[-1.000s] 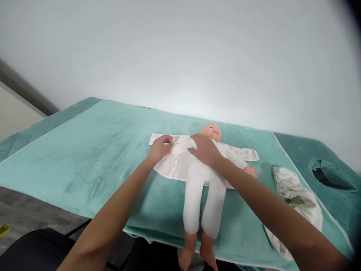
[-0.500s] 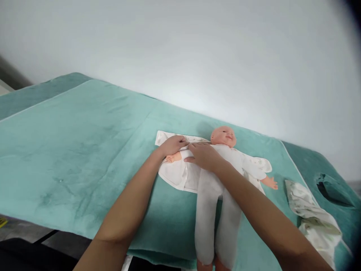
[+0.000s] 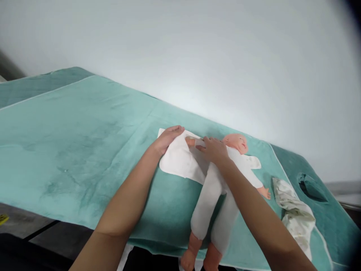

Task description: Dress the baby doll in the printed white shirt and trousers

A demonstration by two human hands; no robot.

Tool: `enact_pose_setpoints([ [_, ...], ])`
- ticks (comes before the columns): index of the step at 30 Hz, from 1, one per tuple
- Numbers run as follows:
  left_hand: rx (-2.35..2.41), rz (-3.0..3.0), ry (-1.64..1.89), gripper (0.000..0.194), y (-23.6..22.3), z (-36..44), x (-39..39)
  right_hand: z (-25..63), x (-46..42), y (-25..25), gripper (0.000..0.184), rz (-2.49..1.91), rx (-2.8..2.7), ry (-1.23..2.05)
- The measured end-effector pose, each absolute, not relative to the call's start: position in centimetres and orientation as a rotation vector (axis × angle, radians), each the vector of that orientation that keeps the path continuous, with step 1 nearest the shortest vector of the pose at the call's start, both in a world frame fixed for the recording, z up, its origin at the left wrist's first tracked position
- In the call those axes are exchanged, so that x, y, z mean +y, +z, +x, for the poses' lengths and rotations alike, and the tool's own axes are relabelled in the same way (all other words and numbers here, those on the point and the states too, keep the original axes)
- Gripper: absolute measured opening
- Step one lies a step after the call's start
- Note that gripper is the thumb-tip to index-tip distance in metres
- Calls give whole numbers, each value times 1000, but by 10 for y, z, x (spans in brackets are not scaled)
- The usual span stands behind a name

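Observation:
A baby doll [image 3: 217, 180] in a white bodysuit lies face up, tilted slightly, on a spread white baby shirt [image 3: 180, 158]. My left hand [image 3: 169, 139] is at the shirt's left part, with the cloth between its fingers and hidden thumb. The doll's near arm points toward that hand, and its small hand [image 3: 190, 141] shows at a fold of the shirt. My right hand [image 3: 216, 149] is closed around the doll's sleeved forearm, close to the chest. The doll's other arm [image 3: 264, 192] stretches out to the right, with a patterned shirt sleeve [image 3: 254, 162] lying flat behind it.
A light green sheet [image 3: 84, 150] covers a darker green padded bed [image 3: 293, 162] along a pale wall [image 3: 180, 52]. Crumpled patterned white cloth [image 3: 296, 214] lies at the right, by an oval hole [image 3: 311, 188] in the bed. The doll's feet reach the front edge.
The doll has turned, its head shifting right and its legs swinging left. My right hand has moved right and gripped the doll's arm. The shirt's left part is now pulled up by my left hand.

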State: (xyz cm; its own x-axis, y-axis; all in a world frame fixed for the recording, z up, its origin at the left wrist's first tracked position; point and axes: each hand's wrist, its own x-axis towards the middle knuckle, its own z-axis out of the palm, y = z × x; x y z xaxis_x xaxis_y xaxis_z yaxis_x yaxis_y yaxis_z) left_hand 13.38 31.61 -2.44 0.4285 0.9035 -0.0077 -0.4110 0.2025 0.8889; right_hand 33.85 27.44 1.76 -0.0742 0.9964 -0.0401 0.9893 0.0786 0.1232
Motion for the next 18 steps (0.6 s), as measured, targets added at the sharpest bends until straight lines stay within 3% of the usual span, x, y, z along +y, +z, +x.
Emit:
enact_pose_setpoints([
  [7, 501, 1137, 792, 30, -23, 183, 281, 355, 279, 1, 27, 2070, 2325, 40],
  [13, 538, 936, 900, 31, -23, 179, 287, 442, 195, 14, 48, 2969, 2052, 114],
  [18, 513, 743, 972, 41, -19, 178, 291, 473, 136, -5, 62, 3274, 1632, -820],
])
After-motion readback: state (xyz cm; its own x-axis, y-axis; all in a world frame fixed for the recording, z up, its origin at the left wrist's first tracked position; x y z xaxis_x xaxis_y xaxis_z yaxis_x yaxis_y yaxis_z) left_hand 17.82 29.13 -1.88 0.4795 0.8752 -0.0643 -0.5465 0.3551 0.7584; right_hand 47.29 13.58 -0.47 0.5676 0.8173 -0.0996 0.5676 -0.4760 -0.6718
